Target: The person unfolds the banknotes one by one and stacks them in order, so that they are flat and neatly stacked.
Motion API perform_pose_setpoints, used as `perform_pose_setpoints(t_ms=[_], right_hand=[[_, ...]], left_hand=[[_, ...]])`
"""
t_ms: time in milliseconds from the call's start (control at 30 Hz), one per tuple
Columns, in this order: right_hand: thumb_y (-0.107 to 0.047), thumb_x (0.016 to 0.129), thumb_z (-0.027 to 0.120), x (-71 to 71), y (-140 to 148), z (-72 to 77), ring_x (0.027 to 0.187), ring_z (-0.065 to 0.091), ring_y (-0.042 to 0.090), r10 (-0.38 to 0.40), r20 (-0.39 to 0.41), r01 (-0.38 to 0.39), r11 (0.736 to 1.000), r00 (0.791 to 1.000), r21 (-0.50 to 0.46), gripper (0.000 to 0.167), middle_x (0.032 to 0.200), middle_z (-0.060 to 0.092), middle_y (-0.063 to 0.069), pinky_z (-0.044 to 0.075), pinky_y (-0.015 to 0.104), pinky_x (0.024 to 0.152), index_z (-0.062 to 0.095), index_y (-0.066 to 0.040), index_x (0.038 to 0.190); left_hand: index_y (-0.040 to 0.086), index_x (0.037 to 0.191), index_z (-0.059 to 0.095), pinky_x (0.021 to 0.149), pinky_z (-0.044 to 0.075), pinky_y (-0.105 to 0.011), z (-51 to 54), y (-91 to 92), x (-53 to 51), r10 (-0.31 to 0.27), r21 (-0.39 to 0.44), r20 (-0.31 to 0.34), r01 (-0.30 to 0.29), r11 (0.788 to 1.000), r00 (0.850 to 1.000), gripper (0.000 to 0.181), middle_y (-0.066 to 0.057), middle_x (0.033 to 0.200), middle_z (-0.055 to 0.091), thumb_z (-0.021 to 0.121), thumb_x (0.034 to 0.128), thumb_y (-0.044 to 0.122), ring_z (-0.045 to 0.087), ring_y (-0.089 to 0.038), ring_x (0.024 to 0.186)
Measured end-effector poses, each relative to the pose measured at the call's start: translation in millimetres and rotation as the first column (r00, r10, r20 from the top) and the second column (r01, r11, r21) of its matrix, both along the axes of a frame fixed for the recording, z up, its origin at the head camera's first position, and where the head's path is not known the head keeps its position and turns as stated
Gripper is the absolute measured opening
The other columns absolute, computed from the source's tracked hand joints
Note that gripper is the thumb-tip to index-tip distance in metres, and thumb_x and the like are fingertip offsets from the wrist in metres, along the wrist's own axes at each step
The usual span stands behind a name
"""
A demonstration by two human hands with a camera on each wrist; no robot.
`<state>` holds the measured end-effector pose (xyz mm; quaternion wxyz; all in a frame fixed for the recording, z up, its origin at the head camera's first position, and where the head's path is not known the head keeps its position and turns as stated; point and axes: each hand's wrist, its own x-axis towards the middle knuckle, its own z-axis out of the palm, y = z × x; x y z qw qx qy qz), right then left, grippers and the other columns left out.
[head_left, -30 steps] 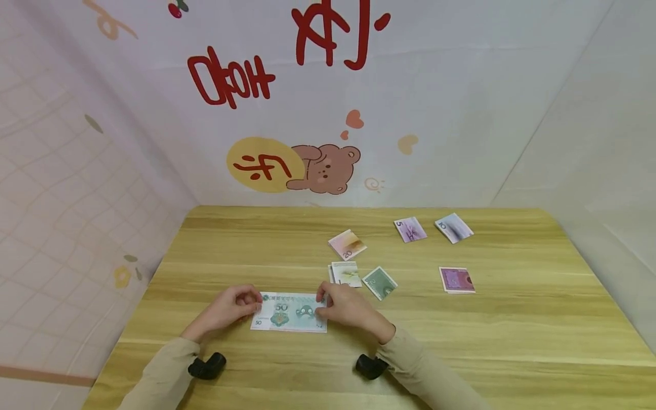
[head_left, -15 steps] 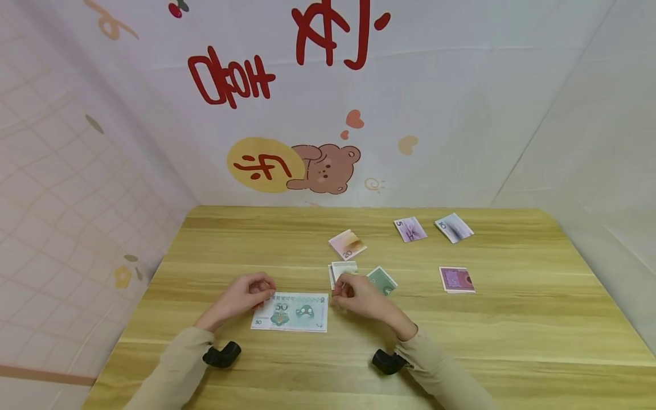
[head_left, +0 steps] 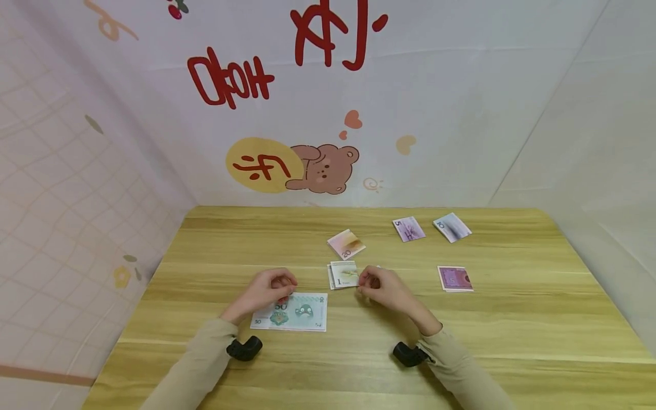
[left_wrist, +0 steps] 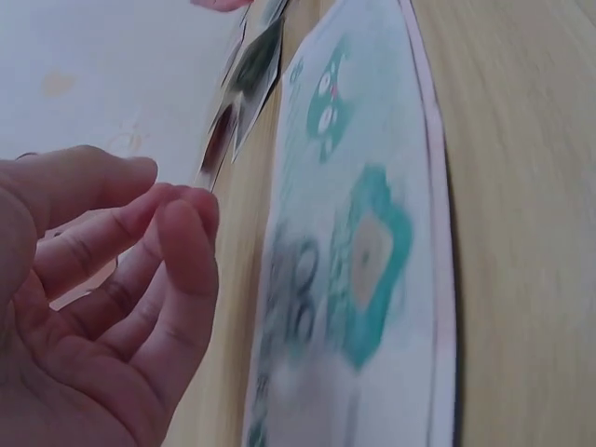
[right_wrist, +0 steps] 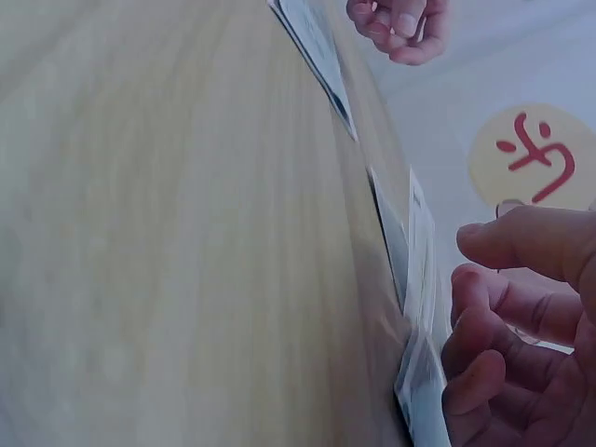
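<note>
A green 50 banknote (head_left: 302,312) lies unfolded and flat on the wooden table. Over its upper left corner hovers my left hand (head_left: 263,293), fingers loosely curled with nothing held; the left wrist view shows the banknote (left_wrist: 363,251) beside the hand (left_wrist: 112,279), apart from it. My right hand (head_left: 388,291) is at the right edge of a folded 1 yuan banknote (head_left: 345,274), which has another folded piece under it. In the right wrist view a gap separates the thumb and index finger of this hand (right_wrist: 526,326). It mostly hides the folded green banknote beneath.
Farther back lie a folded 20 banknote (head_left: 347,245), a folded purple 5 banknote (head_left: 409,229) and a folded blue 10 banknote (head_left: 452,228). A folded magenta banknote (head_left: 455,279) lies to the right. A white printed backdrop (head_left: 435,114) stands behind the table (head_left: 328,376).
The right hand has let go of the 50 banknote's right end and moved right to the folded banknotes. The left hand has left its left edge and shifted right and away from me.
</note>
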<state>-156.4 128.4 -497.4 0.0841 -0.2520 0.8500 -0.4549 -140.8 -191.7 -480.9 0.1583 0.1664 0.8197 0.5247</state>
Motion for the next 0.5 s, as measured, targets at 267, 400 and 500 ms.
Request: perform_pose_setpoints(t_ms=[267,400,500], right_hand=[[0.000,0.086,0.067,-15.1,15.9,3.1,0.068,0.055,0.012,-0.017,-0.022,0.017,1.000,1.000,0.005,0.007,0.076,0.060,0.000,0.047,0.025,0.060,0.064,0.001,0.092],[0.002,0.086,0.066,-24.1,23.5,6.6,0.075,0.059,0.015,-0.016,-0.056,0.017,1.000,0.998,0.008,0.009,0.081,0.064,0.003,0.051,0.029,0.068,0.065,0.003,0.095],[0.001,0.087,0.066,-29.6,27.2,8.4,0.081,0.061,0.020,-0.020,-0.060,0.020,1.000,0.998,0.002,0.012,0.087,0.066,0.007,0.052,0.032,0.071,0.065,0.005,0.098]], left_hand=[[-0.007,0.102,0.063,0.064,0.054,-0.031,-7.1,23.0,-6.6,0.016,0.014,-0.023,-0.015,1.000,1.000,0.014,-0.017,0.089,0.066,0.063,0.0920,0.003,0.063,-0.028,0.076],[-0.005,0.103,0.064,0.066,0.053,-0.027,-8.3,32.1,-12.3,0.042,-0.002,-0.028,-0.042,0.999,0.999,0.014,-0.015,0.091,0.066,0.063,0.0923,0.005,0.063,-0.024,0.079],[-0.004,0.103,0.065,0.067,0.052,-0.028,-7.9,39.9,-16.8,0.076,-0.019,-0.026,-0.077,0.997,0.997,0.014,-0.012,0.091,0.066,0.063,0.0924,0.005,0.063,-0.022,0.080]])
